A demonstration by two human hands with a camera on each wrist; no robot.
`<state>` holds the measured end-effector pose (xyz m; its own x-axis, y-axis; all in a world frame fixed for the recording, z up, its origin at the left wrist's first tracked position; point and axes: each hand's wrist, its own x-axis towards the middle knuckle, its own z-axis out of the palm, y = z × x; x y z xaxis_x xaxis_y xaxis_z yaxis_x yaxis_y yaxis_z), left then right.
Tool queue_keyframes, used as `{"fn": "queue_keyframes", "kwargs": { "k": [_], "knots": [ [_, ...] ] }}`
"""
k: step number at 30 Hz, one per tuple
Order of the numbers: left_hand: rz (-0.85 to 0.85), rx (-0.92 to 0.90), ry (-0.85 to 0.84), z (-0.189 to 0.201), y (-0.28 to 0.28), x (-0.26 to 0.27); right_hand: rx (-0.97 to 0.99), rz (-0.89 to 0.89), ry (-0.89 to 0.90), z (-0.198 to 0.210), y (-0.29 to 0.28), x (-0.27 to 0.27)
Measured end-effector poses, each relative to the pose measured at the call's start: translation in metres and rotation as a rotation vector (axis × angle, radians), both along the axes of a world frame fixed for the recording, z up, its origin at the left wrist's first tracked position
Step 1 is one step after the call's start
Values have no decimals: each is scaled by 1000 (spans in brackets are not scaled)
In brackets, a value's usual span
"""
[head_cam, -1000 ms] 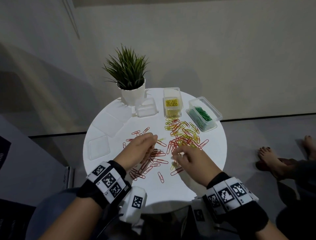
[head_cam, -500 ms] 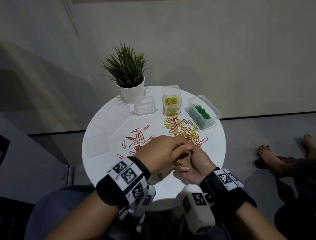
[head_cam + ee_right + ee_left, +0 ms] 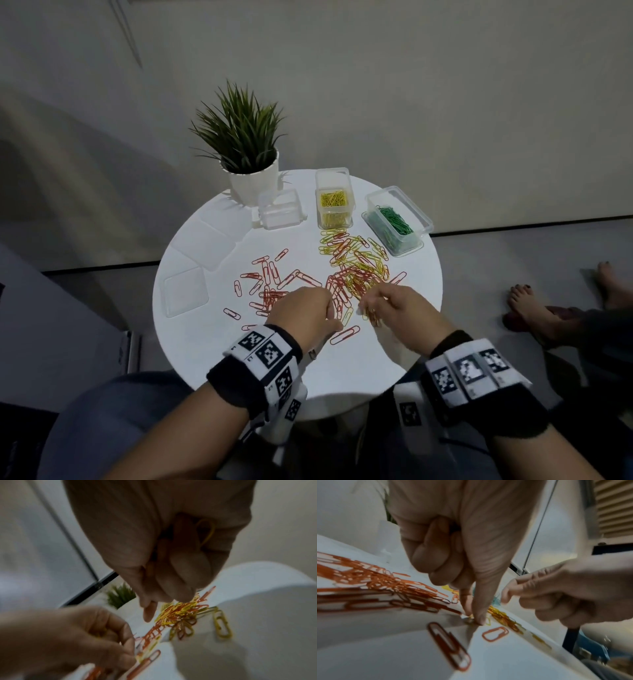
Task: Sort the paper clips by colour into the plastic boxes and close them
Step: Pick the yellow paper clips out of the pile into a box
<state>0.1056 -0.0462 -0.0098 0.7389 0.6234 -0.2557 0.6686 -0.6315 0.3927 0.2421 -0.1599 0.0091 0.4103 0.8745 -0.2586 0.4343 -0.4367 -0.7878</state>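
Note:
Red paper clips (image 3: 270, 284) lie spread left of a mixed red and yellow pile (image 3: 356, 270) on the round white table (image 3: 342, 370). At the back stand an empty clear box (image 3: 279, 210), a box of yellow clips (image 3: 334, 205) and a box of green clips (image 3: 397, 221), all without lids. My left hand (image 3: 330, 310) is at the pile's near edge; its thumb and forefinger pinch a yellow clip (image 3: 488, 621) against the table. My right hand (image 3: 364, 305) hovers just right of it, its curled fingers holding yellow clips (image 3: 205, 532) in the palm.
Clear lids (image 3: 186, 294) (image 3: 209, 243) lie on the table's left side. A potted plant (image 3: 246, 154) stands at the back left beside the empty box. Single red clips (image 3: 344, 334) lie near the front. Another person's bare feet (image 3: 534, 308) are on the floor to the right.
Half a second ago my hands met above the table's front edge, left over right. They have since parted and gone back down to the near edge of the mixed pile.

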Motion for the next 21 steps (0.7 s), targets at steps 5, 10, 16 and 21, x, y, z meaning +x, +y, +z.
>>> {"fn": "queue_keyframes", "kwargs": {
  "k": [5, 10, 16, 21],
  "knots": [
    [12, 60, 5, -1, 6, -9, -242, 161, -458, -11, 13, -16],
    [-32, 230, 29, 2, 2, -9, -250, 179, -548, -9, 31, -24],
    [238, -400, -302, 17, 23, -20, -231, 200, -377, -13, 41, -18],
    [512, -1287, -693, 28, 24, -21, 109, -176, 860, 10, 15, -1]
  ]
}}
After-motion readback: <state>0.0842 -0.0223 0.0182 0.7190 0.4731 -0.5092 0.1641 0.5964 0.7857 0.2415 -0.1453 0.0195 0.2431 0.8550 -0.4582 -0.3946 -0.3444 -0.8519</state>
